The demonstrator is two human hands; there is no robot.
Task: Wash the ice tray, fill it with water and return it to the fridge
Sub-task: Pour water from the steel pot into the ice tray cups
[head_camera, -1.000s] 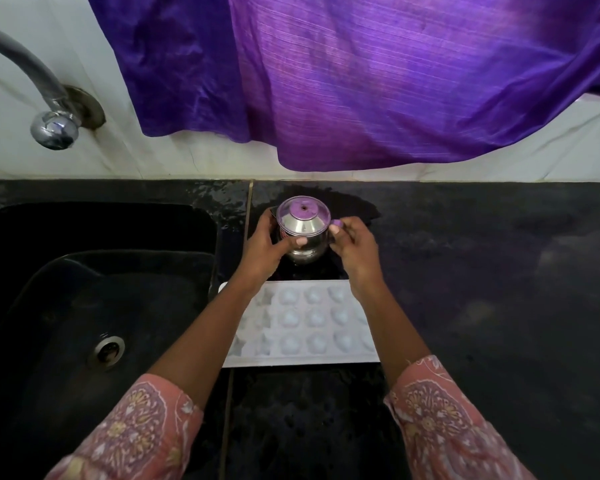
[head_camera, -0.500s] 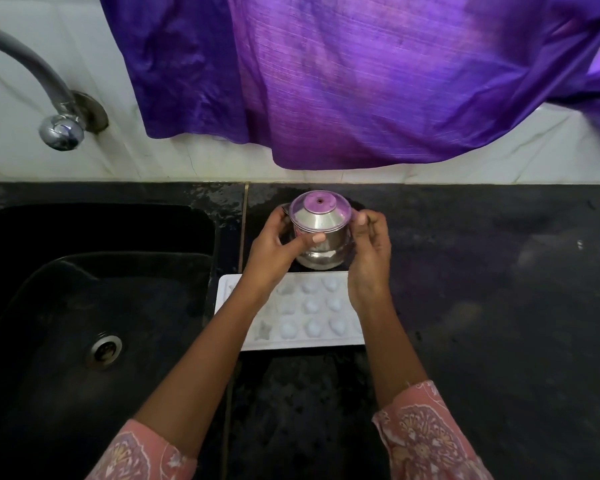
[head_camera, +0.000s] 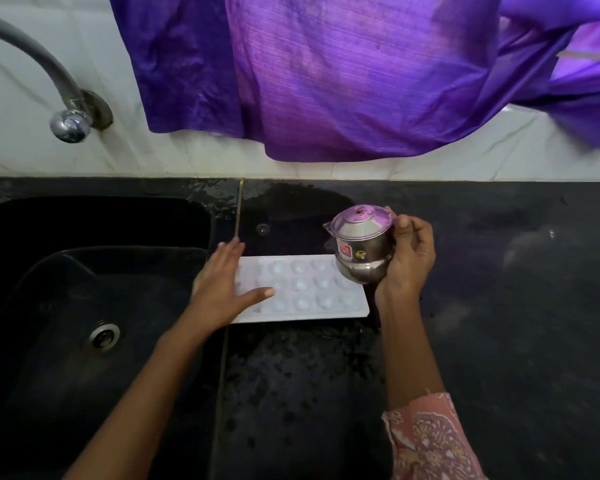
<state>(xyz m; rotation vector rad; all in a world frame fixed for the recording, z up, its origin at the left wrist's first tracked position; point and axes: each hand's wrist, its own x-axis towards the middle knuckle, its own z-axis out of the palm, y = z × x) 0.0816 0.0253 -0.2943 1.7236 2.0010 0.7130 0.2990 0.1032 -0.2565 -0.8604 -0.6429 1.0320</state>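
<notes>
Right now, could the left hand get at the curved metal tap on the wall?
Probably yes: the left hand rests open on the white ice tray, and nothing blocks the way to the curved metal tap.

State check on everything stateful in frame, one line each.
ice tray: flat on counter, cavities up; fill cannot be told
steel pot: lifted, lid on, over tray's right end
right hand: grip closed on steel pot
left hand: open, palm down over tray's left end
tap: no water running
sink: no standing water visible
counter: wet patch behind tray
</notes>
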